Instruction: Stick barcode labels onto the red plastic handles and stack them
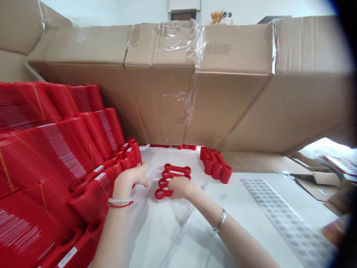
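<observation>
On a white counter (156, 230) beside stacked red plastic handles (55, 156), the left hand (131, 176) hangs open while the right hand (181, 187) covers loose red handles (177, 169), its grip unclear; one careless knock could topple the stack.

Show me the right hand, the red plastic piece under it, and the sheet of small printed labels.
Right hand (182, 187): head view, on the back of the hand.
Red plastic piece (167, 192): head view, on the bar near its lower ring.
Sheet of small printed labels (281, 212): head view, on the sheet's printed middle.
</observation>
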Motion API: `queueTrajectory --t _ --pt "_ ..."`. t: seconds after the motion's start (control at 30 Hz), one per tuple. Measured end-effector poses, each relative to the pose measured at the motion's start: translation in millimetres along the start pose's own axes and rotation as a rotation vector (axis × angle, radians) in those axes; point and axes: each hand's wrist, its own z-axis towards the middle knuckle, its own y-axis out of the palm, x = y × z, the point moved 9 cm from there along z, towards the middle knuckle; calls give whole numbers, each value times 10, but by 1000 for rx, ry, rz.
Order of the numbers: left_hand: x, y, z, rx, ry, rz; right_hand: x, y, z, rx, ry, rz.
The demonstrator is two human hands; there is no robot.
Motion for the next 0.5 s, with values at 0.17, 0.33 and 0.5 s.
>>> queueTrajectory --t 0.17,0.33,0.5 --pt "38 46 4 -47 11 4 62 65 -6 -81 -24 51" --pt "161 59 -63 -88 75 2 576 -247 -8 64 -52 195" --pt "171 58 -134 -115 70 15 973 -402 93 275 51 198"
